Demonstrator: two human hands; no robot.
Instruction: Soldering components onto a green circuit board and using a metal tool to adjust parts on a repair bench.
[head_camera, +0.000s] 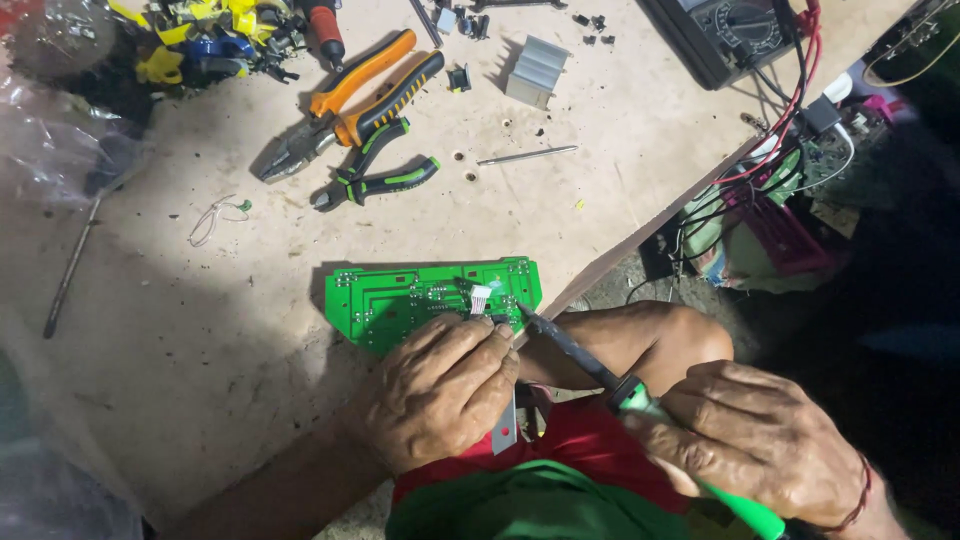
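Head view: a green circuit board (430, 300), angular and traced with pale lines, lies flat at the near edge of the bench (200, 350). The left hand (440, 390) presses on its near edge, fingers curled, a small white connector (480, 298) just beyond them. The right hand (760, 440) grips a green-handled soldering iron (600, 375), its dark tip touching the board. Orange pliers (350, 100) lie well apart.

Bare forearms, no sleeves; the right hand (765, 440) wears a thin red thread bracelet at the wrist, the left hand (440, 390) nothing; red shorts over a bare knee.
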